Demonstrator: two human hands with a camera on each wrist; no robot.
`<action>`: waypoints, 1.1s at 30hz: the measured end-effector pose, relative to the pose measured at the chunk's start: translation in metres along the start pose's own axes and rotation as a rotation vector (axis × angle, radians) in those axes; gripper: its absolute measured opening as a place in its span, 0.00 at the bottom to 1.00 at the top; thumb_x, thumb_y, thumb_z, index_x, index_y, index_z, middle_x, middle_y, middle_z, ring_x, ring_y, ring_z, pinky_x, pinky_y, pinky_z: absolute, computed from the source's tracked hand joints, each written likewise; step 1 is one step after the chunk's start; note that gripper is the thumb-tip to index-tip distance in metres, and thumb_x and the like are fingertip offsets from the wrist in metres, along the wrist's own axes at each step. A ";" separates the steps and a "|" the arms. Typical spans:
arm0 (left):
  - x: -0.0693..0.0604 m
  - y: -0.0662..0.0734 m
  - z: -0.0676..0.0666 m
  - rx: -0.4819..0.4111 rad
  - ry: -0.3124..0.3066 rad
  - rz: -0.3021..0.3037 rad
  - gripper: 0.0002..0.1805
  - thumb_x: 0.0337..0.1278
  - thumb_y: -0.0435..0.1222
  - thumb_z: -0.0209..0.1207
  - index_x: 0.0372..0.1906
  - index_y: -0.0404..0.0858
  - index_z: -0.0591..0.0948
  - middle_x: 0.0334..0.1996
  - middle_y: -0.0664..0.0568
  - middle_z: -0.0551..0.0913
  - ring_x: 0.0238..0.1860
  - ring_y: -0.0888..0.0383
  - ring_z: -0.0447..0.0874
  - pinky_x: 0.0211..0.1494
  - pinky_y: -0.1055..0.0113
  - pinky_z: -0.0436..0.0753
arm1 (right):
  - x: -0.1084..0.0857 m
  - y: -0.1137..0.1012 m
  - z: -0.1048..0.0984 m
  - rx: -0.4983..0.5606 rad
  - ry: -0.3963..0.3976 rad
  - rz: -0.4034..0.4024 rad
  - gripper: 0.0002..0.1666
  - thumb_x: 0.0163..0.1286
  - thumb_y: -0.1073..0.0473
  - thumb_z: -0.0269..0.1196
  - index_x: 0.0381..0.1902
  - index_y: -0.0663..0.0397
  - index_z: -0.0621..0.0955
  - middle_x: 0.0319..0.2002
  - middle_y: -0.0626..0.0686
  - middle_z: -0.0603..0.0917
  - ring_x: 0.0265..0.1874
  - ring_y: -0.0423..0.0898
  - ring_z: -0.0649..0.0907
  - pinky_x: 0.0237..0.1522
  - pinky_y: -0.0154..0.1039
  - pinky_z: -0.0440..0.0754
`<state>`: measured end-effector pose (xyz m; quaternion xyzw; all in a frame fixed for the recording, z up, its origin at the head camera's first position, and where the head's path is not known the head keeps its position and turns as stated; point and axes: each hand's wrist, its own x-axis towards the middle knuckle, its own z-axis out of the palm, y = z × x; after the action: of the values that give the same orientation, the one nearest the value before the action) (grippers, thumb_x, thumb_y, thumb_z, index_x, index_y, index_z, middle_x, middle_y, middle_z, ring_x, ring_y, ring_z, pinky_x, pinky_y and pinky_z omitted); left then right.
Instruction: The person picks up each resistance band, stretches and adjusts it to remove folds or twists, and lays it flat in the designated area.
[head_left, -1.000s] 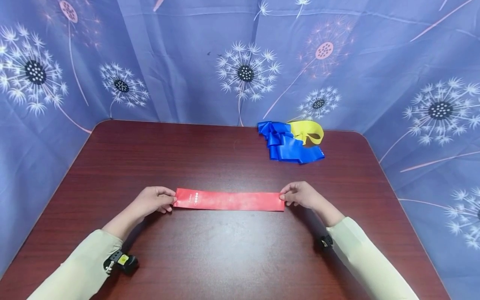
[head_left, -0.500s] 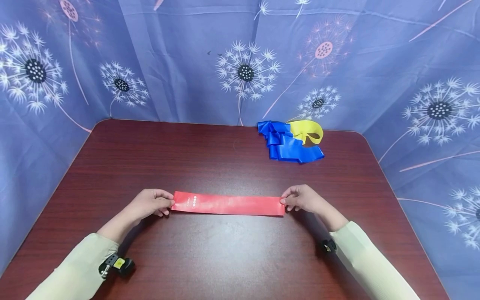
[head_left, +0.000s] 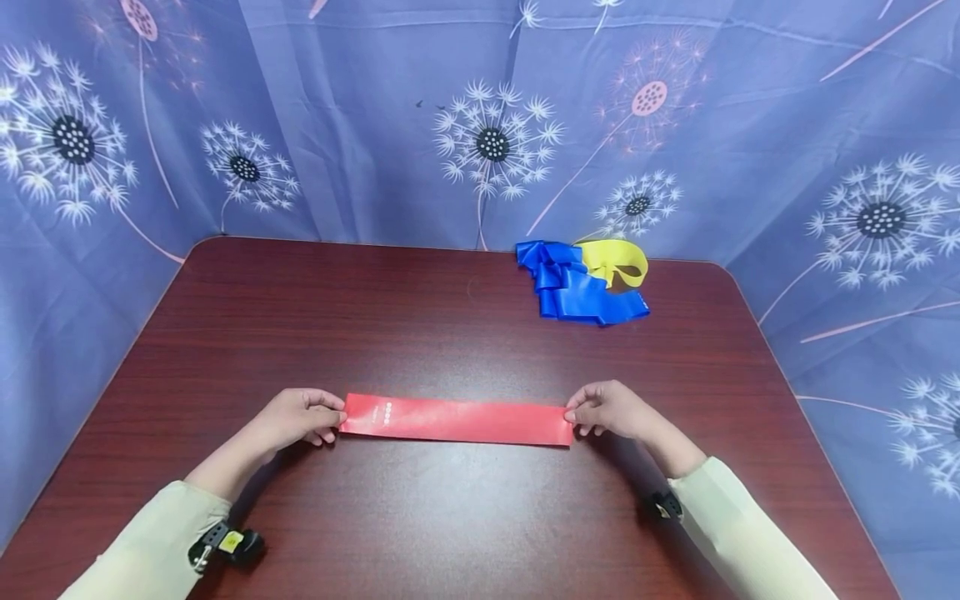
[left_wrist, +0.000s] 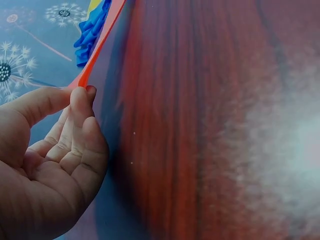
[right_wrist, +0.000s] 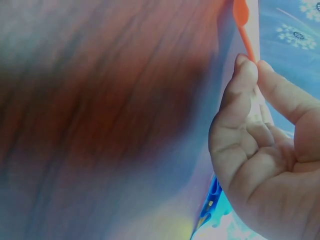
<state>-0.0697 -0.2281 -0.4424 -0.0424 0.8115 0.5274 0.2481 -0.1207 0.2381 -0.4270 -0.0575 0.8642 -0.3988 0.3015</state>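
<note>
A flat red band [head_left: 457, 420] with white print near its left end is stretched level between two hands over the brown table. The left hand [head_left: 300, 417] pinches its left end between thumb and fingers; the right hand [head_left: 607, 410] pinches the other end the same way. In the left wrist view the band [left_wrist: 98, 50] runs up from the left hand's [left_wrist: 55, 155] fingertips, seen nearly edge-on. In the right wrist view the right hand [right_wrist: 265, 150] grips the band's [right_wrist: 242, 15] end, where its layers part in a small loop.
At the table's [head_left: 337, 308] back, right of centre, lie a crumpled blue band [head_left: 585, 300] and a yellow band [head_left: 615, 258], touching each other. A blue curtain [head_left: 390, 125] with dandelion print stands behind and at both sides of the table. Each wrist carries a small black device.
Both hands have moved slightly toward the person with the red band between them, and have drifted a little apart. The blue and yellow bands lie as before.
</note>
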 end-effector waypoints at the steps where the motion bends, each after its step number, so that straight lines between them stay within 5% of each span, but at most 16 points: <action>1: -0.001 -0.001 0.000 -0.005 -0.006 0.003 0.20 0.65 0.34 0.61 0.53 0.19 0.78 0.30 0.55 0.88 0.26 0.64 0.84 0.31 0.68 0.83 | -0.001 0.000 0.000 -0.001 -0.005 -0.005 0.12 0.71 0.60 0.66 0.44 0.66 0.84 0.30 0.50 0.87 0.26 0.42 0.83 0.32 0.38 0.83; 33: -0.016 -0.004 0.002 0.035 -0.096 -0.026 0.18 0.61 0.34 0.62 0.49 0.22 0.80 0.25 0.56 0.86 0.24 0.64 0.84 0.28 0.69 0.83 | -0.019 0.004 0.012 0.010 -0.084 -0.040 0.11 0.68 0.63 0.66 0.40 0.69 0.85 0.27 0.53 0.88 0.23 0.39 0.82 0.27 0.36 0.80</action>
<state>-0.0540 -0.2309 -0.4390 -0.0231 0.8071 0.5115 0.2941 -0.0982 0.2394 -0.4266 -0.0900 0.8474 -0.4063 0.3297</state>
